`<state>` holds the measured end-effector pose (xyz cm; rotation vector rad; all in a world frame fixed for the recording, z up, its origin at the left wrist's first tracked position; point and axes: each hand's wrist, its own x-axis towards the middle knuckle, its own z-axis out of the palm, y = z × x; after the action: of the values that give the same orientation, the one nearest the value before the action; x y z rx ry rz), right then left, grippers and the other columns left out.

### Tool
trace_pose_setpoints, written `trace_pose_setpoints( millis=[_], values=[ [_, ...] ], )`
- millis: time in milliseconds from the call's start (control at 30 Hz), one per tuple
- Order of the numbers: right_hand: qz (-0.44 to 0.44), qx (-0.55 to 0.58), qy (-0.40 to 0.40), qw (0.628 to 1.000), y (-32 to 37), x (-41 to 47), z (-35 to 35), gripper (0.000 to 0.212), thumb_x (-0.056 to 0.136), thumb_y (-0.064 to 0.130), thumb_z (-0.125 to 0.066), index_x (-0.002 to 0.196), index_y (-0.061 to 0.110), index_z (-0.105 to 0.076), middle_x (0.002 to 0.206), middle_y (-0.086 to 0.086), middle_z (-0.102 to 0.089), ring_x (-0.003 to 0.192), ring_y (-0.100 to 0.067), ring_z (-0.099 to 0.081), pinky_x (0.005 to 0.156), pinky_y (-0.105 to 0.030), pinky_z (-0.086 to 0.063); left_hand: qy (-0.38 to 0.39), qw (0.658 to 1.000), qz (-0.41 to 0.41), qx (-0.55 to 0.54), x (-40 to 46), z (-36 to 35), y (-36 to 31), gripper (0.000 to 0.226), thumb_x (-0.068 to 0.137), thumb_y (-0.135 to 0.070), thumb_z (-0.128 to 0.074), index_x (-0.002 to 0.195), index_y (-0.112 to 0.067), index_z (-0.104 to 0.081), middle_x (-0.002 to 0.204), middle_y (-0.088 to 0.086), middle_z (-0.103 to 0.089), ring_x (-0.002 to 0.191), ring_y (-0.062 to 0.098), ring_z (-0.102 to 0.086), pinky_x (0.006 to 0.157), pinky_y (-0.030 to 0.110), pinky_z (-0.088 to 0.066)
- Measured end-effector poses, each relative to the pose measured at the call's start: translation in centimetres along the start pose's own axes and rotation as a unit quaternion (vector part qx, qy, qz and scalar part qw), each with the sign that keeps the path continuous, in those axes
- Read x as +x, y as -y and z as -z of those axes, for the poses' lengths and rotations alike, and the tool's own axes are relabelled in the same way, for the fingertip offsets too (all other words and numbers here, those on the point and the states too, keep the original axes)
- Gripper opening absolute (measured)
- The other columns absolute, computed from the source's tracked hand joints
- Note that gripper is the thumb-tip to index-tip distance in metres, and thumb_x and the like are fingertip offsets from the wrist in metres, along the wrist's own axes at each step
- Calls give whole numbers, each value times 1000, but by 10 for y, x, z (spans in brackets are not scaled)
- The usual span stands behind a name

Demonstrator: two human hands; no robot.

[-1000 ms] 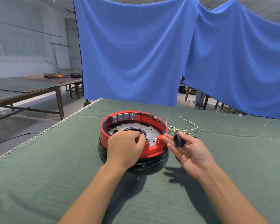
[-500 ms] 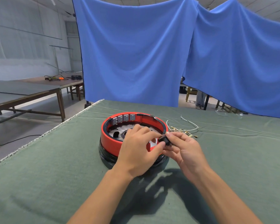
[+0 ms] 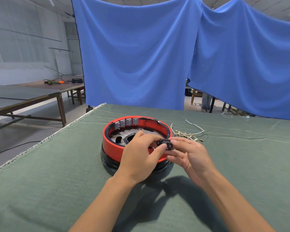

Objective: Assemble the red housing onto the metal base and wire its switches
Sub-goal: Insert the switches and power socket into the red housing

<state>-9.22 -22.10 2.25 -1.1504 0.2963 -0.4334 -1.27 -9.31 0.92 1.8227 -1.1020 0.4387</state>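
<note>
Hands meet over the near right rim of a round red plastic housing point(image 3: 113, 144), which sits on a black-wrapped circular metal base point(image 3: 107, 162) toward the middle of a green felt-covered bench point(image 3: 40, 190). The left hand point(image 3: 139, 158) reaches in from below with its forearm angled up and to the right, knuckles toward the camera, thumb and curled fingers pinching a small black plastic socket part point(image 3: 166, 144) above the rim. The right hand point(image 3: 191, 156) comes in from the lower right, palm turned leftward, its fingers bent around the same part from the other side, so both hands grip it together. Inside the housing's far wall a row of grey rectangular switches point(image 3: 126, 122) stands side by side above a perforated silver plate point(image 3: 119, 139). A loose bundle of white wires with brass terminals point(image 3: 189, 133) lies on the felt just beside the housing, toward the bench's far right edge.
</note>
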Motion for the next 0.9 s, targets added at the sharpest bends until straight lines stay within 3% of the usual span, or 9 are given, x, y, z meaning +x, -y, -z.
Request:
trace_pose_setpoints(
  millis=[233, 400, 633, 800, 900],
  values=[
    [37, 32, -19, 999, -3, 3, 1, 17, 92, -3, -50, 99, 0, -65, 77, -10, -74, 61, -21, -70, 50, -22, -55, -49, 997, 50, -9, 2, 2, 7, 20, 81, -30, -53, 91, -21, -67, 88, -12, -59, 93, 5, -50, 81, 28, -44],
    [106, 5, -52, 993, -6, 2, -4, 13, 89, -6, -55, 90, 2, -65, 85, -14, -71, 67, -23, -71, 58, -24, -57, -44, 998, 41, 14, 2, 1, 3, 27, 83, -29, -50, 89, -17, -73, 87, -9, -67, 91, 10, -48, 84, 30, -42],
    [214, -186, -35, 958, -12, -4, -11, 18, 77, -7, -71, 81, 8, -62, 73, -9, -69, 64, -17, -69, 64, -27, -58, -29, 997, 77, 9, -1, -7, -6, 33, 91, -35, -46, 96, -15, -71, 96, -3, -68, 100, 12, -48, 85, 27, -37],
    [249, -222, -15, 943, -6, -9, -11, 29, 81, -14, -54, 86, 12, -67, 84, -19, -69, 68, -21, -70, 72, -38, -57, -22, 992, 113, -44, -1, -3, -9, 23, 87, -44, -58, 97, -26, -69, 89, -10, -65, 95, 9, -53, 84, 31, -42],
    [263, -220, -9, 939, -5, -10, -12, 31, 81, -19, -48, 82, 9, -62, 88, -7, -70, 67, -18, -70, 68, -34, -59, -11, 991, 119, -51, -1, -1, -12, 37, 77, -54, -50, 99, -31, -68, 83, -11, -65, 91, 7, -55, 82, 34, -45]
  ],
)
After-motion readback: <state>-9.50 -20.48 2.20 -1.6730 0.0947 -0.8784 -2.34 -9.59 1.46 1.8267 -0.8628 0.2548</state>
